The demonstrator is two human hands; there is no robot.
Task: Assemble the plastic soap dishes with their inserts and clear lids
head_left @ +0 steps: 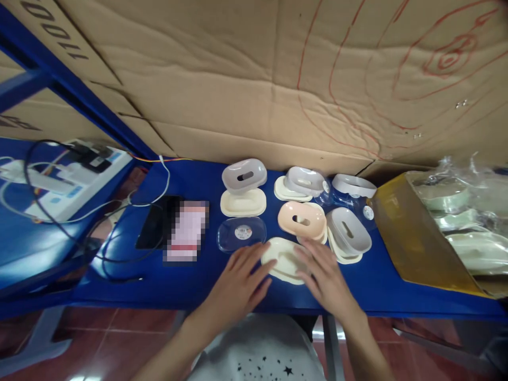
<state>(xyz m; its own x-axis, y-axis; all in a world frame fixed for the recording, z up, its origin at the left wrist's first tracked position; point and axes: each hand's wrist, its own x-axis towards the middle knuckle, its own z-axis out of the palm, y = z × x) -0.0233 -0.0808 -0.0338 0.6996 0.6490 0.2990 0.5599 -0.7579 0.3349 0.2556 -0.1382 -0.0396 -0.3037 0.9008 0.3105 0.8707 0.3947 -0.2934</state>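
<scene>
Near the front edge of the blue table lies a cream oval dish [282,260], like the base of a soap box. My left hand [246,272] is at its left side, fingers stretched out, their tips at the rim. From the right, my right hand [323,272] reaches over the dish with fingers spread, hiding part of it. Just behind sits a peach slotted oval tray [288,218], partly on a pale piece. A clear oval lid [242,234] with a round label lies beyond my left fingers. Right of my right hand, a grey slotted tray [350,231] leans on a cream base.
Farther back are another grey tray [244,175], a cream dish [243,203] and more grey trays [305,181]. A box [416,248] of wrapped pale green pieces stands at right. Leftward are a phone [186,231], cables and a power strip [79,180]. Cardboard [238,79] walls the back.
</scene>
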